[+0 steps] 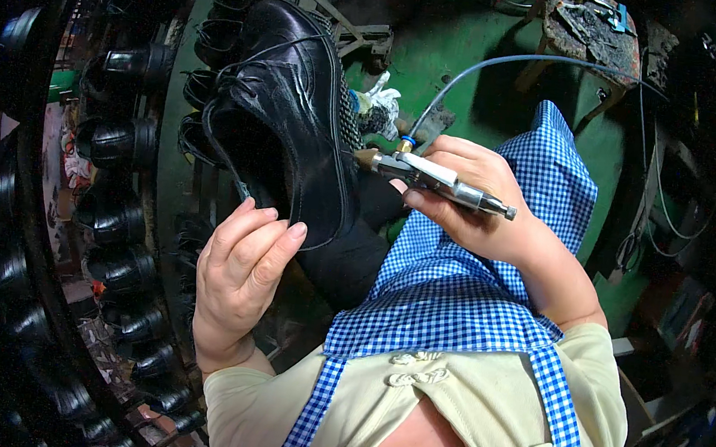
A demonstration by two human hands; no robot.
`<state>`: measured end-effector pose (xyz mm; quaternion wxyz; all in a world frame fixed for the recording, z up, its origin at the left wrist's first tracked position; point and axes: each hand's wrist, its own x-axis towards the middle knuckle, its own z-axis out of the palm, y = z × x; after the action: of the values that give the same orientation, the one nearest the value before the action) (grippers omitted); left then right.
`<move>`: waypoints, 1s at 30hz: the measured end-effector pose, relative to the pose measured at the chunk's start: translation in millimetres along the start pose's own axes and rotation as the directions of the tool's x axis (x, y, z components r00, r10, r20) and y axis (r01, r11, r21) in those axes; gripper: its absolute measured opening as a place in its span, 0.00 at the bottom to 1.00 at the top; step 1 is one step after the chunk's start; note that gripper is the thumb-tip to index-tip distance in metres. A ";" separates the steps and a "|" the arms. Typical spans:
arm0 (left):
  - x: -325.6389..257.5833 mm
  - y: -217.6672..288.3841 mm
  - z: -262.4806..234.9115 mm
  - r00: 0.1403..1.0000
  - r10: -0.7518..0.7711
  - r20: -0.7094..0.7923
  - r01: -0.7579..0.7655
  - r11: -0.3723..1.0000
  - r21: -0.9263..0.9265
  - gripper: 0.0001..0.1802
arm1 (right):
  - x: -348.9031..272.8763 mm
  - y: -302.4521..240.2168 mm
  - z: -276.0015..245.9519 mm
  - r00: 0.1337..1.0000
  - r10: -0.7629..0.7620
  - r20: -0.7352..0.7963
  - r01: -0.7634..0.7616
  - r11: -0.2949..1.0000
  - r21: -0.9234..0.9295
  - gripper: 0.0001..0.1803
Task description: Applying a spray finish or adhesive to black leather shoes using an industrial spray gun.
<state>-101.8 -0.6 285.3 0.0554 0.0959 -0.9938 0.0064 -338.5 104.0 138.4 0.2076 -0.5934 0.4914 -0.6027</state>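
A black leather lace-up shoe (333, 169) is tilted in front of me, its opening toward me and its toe pointing away. My left hand (242, 268) pinches at the heel end, fingertips close together along the collar; the exact contact is partly hidden. In my right hand (478, 183) is a small metal spray gun (448, 183), fingers wrapped round its body. Its nozzle (368, 159) points left at the shoe's side, very near or touching it. A blue-grey air hose (476, 69) rises from a brass and blue fitting on the gun.
Racks of black shoes (124, 145) curve along the left, with more shoes (232, 5) just behind the one I work on. A whitish cloth or glove (378, 100) lies beyond the shoe. At the back right, a worn wooden stool (595, 39) carries tools. The floor (445, 34) is green.
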 end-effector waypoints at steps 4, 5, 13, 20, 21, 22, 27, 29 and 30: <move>1.2 0.8 0.4 1.000 -0.002 -0.006 0.002 1.000 0.010 0.25 | 3.5 0.8 3.2 0.999 -0.002 -0.033 0.003 1.000 0.017 0.09; 1.1 0.9 0.6 1.000 0.000 -0.003 0.000 1.000 0.010 0.25 | 3.9 1.3 3.6 0.999 -0.002 -0.032 0.002 1.000 0.008 0.09; 1.7 0.9 0.4 1.000 0.019 -0.008 -0.019 0.999 0.051 0.25 | 5.9 -7.2 4.8 0.999 0.031 0.007 -0.031 0.999 -0.013 0.10; 8.8 -0.4 0.3 0.999 0.046 0.022 -0.048 0.997 0.055 0.22 | 4.1 -15.9 -0.3 0.993 0.074 0.088 -0.066 0.993 -0.099 0.12; 10.4 0.7 -0.7 0.998 0.050 0.028 -0.052 0.997 0.063 0.22 | 2.8 -17.1 -1.0 0.991 0.087 0.097 -0.076 0.991 -0.111 0.13; 11.7 1.7 -1.2 0.998 0.053 0.035 -0.055 0.996 0.071 0.22 | 2.5 -18.9 -2.6 0.992 0.087 0.096 -0.076 0.991 -0.111 0.13; 18.0 5.0 -3.0 0.997 0.054 0.049 -0.059 0.994 0.087 0.22 | -0.5 -24.2 -7.8 0.991 0.072 0.109 -0.057 0.990 -0.132 0.14; 21.0 5.4 -3.1 0.997 0.050 0.060 -0.056 0.994 0.094 0.23 | -2.3 -26.6 -11.4 0.989 0.087 0.122 -0.070 0.988 -0.138 0.14; 22.0 5.4 -2.9 0.997 0.059 0.056 -0.065 0.991 0.113 0.22 | -3.0 -28.2 -13.2 0.985 0.100 0.139 -0.080 0.986 -0.144 0.15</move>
<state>-124.0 0.6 290.7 0.0236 0.0680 -0.9954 0.0629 -340.6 123.2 163.0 0.2285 -0.6259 0.5416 -0.5126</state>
